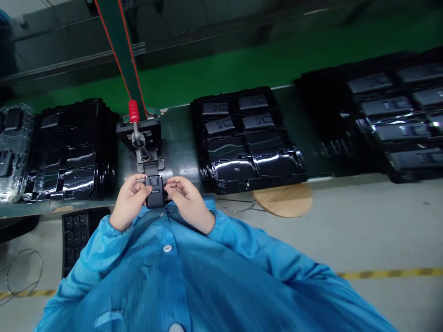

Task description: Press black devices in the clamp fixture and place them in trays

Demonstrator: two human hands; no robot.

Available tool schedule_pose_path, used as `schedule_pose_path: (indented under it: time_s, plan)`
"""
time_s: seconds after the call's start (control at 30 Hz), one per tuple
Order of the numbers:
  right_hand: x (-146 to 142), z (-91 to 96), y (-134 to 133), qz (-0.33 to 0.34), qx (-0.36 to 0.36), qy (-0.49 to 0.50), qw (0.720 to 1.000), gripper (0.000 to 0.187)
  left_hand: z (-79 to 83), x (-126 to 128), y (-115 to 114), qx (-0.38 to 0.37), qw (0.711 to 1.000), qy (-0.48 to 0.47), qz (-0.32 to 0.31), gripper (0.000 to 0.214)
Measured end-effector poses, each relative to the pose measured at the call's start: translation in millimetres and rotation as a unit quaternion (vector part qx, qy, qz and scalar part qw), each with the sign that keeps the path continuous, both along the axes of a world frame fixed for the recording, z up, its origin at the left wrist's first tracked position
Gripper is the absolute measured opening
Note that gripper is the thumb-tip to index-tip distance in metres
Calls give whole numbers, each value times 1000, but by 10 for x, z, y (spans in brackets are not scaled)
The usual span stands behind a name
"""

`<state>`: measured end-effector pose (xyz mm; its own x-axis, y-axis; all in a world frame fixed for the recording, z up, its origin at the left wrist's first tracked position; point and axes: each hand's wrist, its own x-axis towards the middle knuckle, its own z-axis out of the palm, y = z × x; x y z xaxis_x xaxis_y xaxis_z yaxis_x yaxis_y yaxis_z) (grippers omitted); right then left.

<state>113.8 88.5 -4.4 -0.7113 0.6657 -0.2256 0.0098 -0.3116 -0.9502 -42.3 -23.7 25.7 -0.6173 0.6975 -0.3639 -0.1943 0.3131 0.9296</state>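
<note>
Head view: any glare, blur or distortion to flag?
Head view: white glare streaks on the glossy black plastic tray at centre; the dark trays at far right are smeared by blur; the bench edge bows, wide-lens distortion; the small black boxy device between left hand and right hand is fairly sharp.

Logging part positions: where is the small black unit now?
Head view, centre: the small black unit is held between the left hand and right hand, on the near side of the red-handled clamp.
</note>
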Motion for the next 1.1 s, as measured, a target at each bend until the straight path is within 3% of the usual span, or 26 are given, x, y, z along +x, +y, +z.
schedule_pose_path:
  time_s: [0.3,0.47,0.67,0.87,1.0,1.1]
  plan:
    - [128,100,29,-38,-52,20,998,30,99,268,39,34,997,-27,-61,43]
    - [304,185,102,-67,-105,46,991,30,119,381,190,44,993,-35,-99,41]
    - [594,229,192,-105,-112,72,985,30,153,572,423,51,986,-40,-151,46]
    - [875,304,399,-80,-73,57,992,30,175,721,621,55,976,-43,-207,46]
    - [1029,452,590,-20,3,41,999,31,152,791,747,68,967,-52,-238,43]
    - [1140,543,724,-17,51,5,999,29,143,842,833,89,952,-77,-282,50]
